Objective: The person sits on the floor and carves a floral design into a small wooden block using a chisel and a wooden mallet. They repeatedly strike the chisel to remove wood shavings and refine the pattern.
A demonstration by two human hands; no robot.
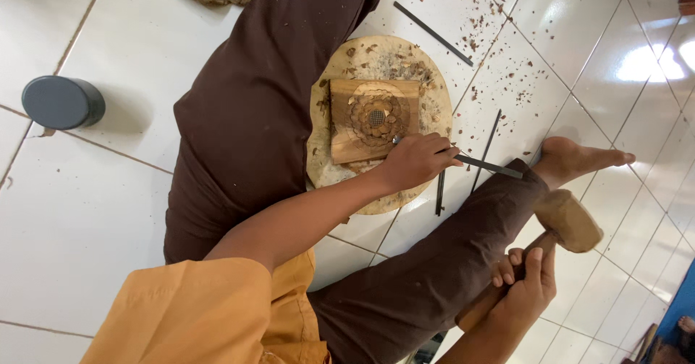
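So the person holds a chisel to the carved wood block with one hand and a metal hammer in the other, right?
Not quite. The head view shows the right hand holding a wooden mallet, not a metal hammer. The left hand does hold the chisel to the carved wood block.

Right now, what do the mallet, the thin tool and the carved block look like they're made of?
Mallet: pale bare wood, matte with visible grain, held in the right hand. Thin tool in the left hand: dark, slim, probably metal. Carved block: brown unfinished wood; shavings lie around it.

Left grip (pixel 416 163) clenched; right grip (pixel 525 284) clenched
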